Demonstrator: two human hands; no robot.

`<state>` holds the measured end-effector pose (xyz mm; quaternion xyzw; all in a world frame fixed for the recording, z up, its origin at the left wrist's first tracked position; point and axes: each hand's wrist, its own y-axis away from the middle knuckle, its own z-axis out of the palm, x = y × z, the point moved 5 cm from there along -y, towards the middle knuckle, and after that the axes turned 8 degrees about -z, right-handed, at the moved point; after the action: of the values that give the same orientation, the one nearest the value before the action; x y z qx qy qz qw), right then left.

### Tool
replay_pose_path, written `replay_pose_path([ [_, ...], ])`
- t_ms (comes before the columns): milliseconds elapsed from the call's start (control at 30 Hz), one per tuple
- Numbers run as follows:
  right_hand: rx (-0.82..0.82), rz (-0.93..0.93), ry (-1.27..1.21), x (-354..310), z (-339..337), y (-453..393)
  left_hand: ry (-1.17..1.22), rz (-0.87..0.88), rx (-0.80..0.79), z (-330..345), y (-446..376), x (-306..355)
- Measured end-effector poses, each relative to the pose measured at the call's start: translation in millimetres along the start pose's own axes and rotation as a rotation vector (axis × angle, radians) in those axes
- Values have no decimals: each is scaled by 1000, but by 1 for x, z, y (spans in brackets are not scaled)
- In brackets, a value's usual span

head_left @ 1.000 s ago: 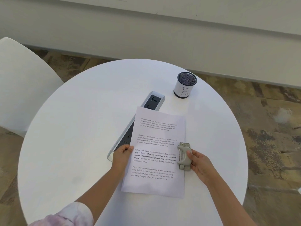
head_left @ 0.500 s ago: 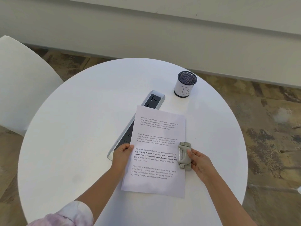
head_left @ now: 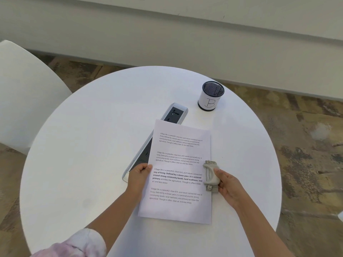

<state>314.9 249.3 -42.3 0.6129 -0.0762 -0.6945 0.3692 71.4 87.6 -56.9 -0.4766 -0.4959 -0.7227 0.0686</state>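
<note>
A printed sheet of paper [head_left: 179, 208] with several short paragraphs lies on the round white table [head_left: 89, 154]. My left hand [head_left: 138, 178] pinches the sheet's left edge, thumb on top. A grey hole punch [head_left: 210, 175] sits over the sheet's right edge at mid-height. My right hand [head_left: 229, 187] grips the punch from the right side, thumb on its top.
A grey power strip [head_left: 173, 113] lies partly under the paper's upper left. A black mesh pen cup [head_left: 211, 96] with a white label marked "B" stands at the back right. A white chair [head_left: 24, 93] is to the left. The table edge curves near my right forearm.
Hands, paper and punch keep almost the same pose; only the view shifts slightly.
</note>
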Motion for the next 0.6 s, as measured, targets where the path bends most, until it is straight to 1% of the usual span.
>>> replay_pose_path([
  [200, -52, 2, -42, -2, 2, 5, 5, -10, -17, -1, 2, 1],
  [600, -40, -43, -98, 2, 1, 4, 65, -31, -42, 3, 8, 6],
])
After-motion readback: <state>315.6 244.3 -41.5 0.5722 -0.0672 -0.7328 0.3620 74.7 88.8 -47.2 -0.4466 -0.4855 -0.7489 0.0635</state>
